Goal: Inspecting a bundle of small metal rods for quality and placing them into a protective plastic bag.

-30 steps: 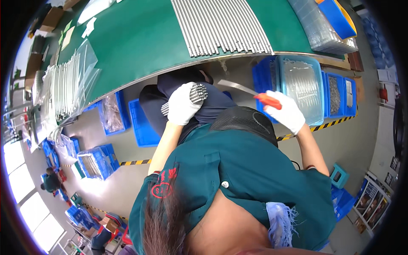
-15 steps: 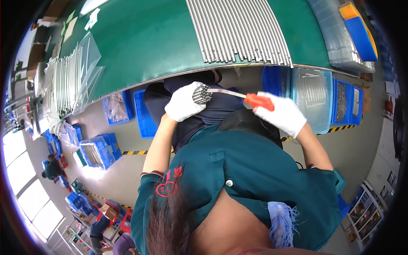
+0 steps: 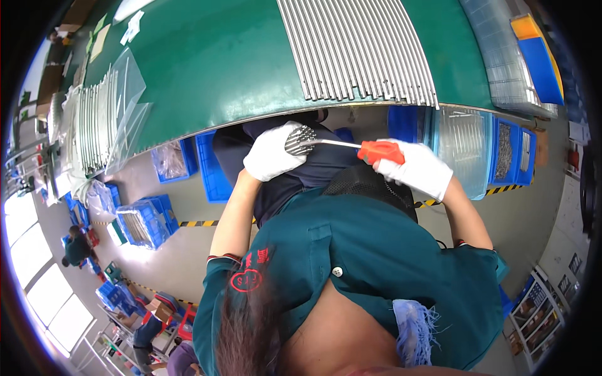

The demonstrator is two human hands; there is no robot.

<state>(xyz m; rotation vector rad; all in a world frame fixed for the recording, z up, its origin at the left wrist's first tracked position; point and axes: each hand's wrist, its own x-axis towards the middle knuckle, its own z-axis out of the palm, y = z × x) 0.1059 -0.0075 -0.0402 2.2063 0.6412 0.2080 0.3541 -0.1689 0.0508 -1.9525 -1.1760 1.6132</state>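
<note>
My left hand (image 3: 271, 153), in a white glove, is closed around a bundle of thin metal rods (image 3: 300, 140). Their ends face right, and most of their length is hidden by the glove. A red-handled tool (image 3: 381, 151) with a long, slim metal shaft sits in my gloved right hand (image 3: 421, 170), fingers wrapped round its handle. The shaft points left, and its tip meets the rod ends; whether it goes in between them I cannot tell. Both hands are over my lap, in front of the green bench (image 3: 213, 69).
Long metal tubes (image 3: 360, 53) lie side by side on the bench, ending at its near edge. Bagged tubes (image 3: 97, 122) are at the left, clear plastic trays (image 3: 498, 56) at the right. Blue bins (image 3: 212, 166) stand below the bench; several people work in the far lower left.
The tool's shaft has turned and tipped slightly, its tip now a little lower on the rod ends. My right hand has rotated with it; the left has barely moved.
</note>
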